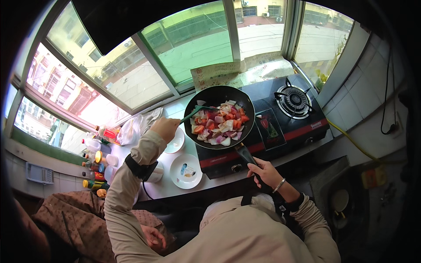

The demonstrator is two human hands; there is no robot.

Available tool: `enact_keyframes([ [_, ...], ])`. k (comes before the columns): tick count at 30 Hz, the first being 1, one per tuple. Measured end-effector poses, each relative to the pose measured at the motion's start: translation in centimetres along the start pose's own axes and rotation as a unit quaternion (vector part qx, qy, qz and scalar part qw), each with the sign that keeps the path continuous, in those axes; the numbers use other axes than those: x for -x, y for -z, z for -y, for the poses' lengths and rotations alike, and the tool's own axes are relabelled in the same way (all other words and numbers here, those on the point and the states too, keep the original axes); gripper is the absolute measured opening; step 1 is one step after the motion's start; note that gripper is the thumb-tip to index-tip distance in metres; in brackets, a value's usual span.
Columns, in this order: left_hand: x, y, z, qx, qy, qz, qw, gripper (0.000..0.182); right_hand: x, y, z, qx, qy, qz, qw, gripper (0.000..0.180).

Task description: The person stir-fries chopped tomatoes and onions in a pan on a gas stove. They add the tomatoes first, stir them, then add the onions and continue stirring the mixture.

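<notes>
A dark frying pan point(190, 130) stands on the left part of a black glass gas stove point(236, 157). Chopped onion and pieces of orange-red vegetable point(218, 123) fill much of it. My left hand point(166, 129), reaching in from the left, grips a green spatula point(190, 115) whose blade end lies among the pieces. The pan's black handle point(246, 154) points towards me, and my right hand point(264, 172) is closed around it. Left of the stove, a white bowl point(176, 142) and a white plate with a printed pattern point(186, 171) stand on the counter, partly below my left forearm.
The bare right burner point(295, 98) has raised pan supports. Bottles and jars point(100, 157) crowd the far left counter beside plastic bags point(129, 131). Foil sheeting point(227, 74) stands behind the stove. Another person's hand point(153, 237) is at lower left. A sink point(324, 177) lies right, below a yellow hose point(348, 136).
</notes>
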State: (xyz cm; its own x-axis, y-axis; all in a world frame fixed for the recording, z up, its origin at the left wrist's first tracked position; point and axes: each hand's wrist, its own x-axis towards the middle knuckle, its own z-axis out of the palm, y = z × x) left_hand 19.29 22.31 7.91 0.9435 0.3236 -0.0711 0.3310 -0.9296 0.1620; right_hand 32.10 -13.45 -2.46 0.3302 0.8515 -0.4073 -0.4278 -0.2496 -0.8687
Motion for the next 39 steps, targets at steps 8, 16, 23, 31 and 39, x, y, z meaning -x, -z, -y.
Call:
enact_keyframes([
  [8, 8.0, 4.9, -2.6, 0.083, 0.027, 0.075, 0.993, 0.031, 0.1, -0.1, 0.4, -0.015, -0.015, -0.001, 1.0, 0.029],
  [16, 5.5, 0.8, -2.4, 0.037, 0.01, 0.073, 0.997, 0.029, 0.0, -0.1, 0.2, 0.001, -0.015, 0.002, 1.0, 0.027],
  [23, 1.5, -4.6, -1.9, 0.003, -0.054, -0.003, 0.999, 0.035, 0.0, 0.1, -0.1, -0.012, -0.007, 0.003, 1.0, 0.027],
  [31, 2.4, 3.0, -3.6, 0.035, -0.049, -0.06, 0.996, 0.029, -0.1, 0.2, -0.3, -0.014, -0.018, -0.003, 1.0, 0.028],
  [39, -0.4, -1.3, -5.6, 0.01, -0.06, 0.053, 0.997, 0.033, 0.0, 0.1, -0.4, -0.013, -0.004, -0.001, 1.0, 0.029],
])
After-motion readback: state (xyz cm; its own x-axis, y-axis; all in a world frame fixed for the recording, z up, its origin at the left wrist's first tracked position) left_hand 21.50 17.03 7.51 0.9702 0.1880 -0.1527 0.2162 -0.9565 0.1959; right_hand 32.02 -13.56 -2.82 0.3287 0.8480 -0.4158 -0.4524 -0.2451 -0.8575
